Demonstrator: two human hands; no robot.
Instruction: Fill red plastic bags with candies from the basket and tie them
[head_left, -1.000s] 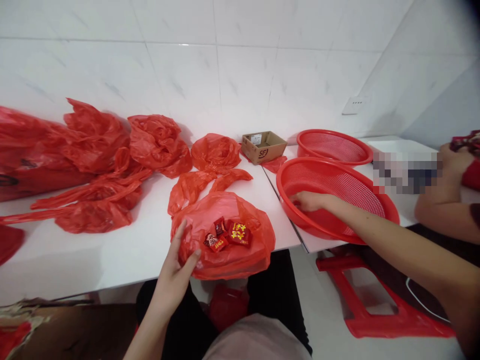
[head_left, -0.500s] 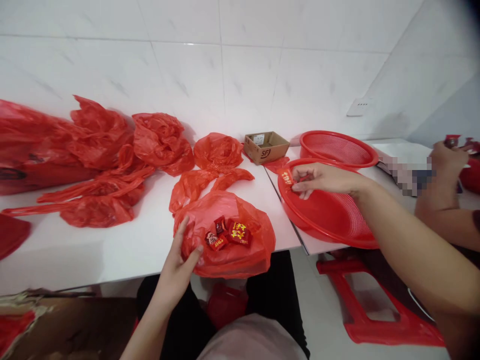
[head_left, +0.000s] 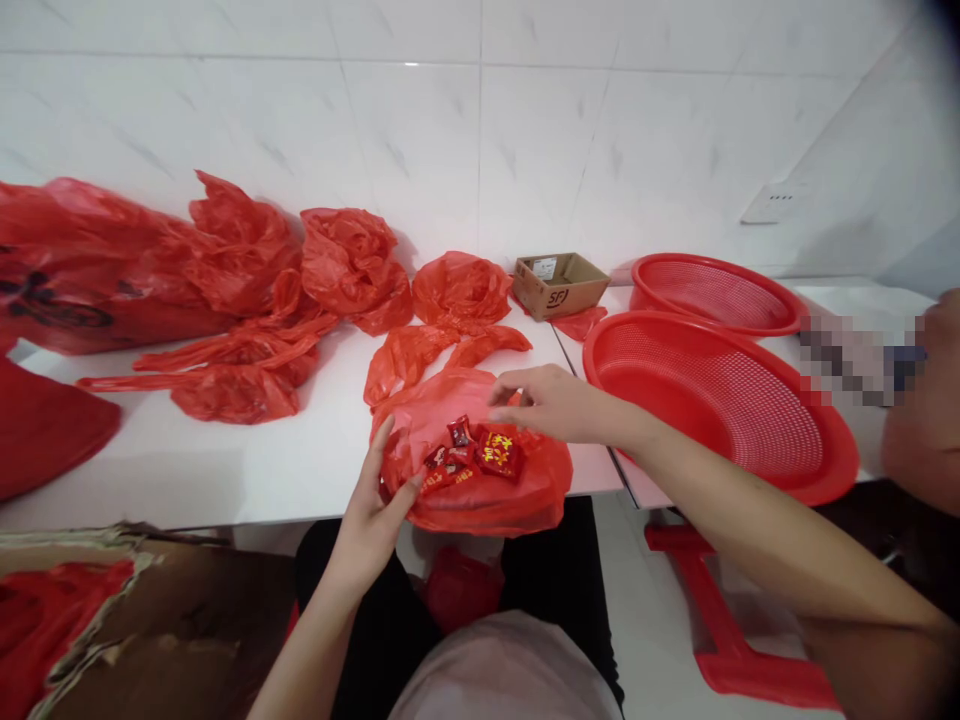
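Observation:
On the white table lies a red plastic bag (head_left: 540, 490) with its mouth spread wide. Several small red wrapped packets (head_left: 499, 453) rest inside, the largest printed in yellow. My left hand (head_left: 373, 515) grips the bag's left edge, with the thumb over the rim and the index finger stretched along the outside. Above the right part of the opening hovers my right hand (head_left: 551, 405), its fingers loosely bent and apart with nothing visible in them. To its right stands a red oval plastic basket (head_left: 757, 420) with mesh sides.
Behind it is another red basket (head_left: 720, 290), beside a small cardboard box (head_left: 561, 288). Crumpled red bags (head_left: 352, 265) line the wall. An open carton (head_left: 187, 620) is at lower left, a red stool (head_left: 735, 640) at lower right. Part of another person (head_left: 926, 420) shows at right.
My right hand has moved left from the basket to over the bag and let go of the red packet it held. Another packet now lies in the bag. The view has shifted slightly.

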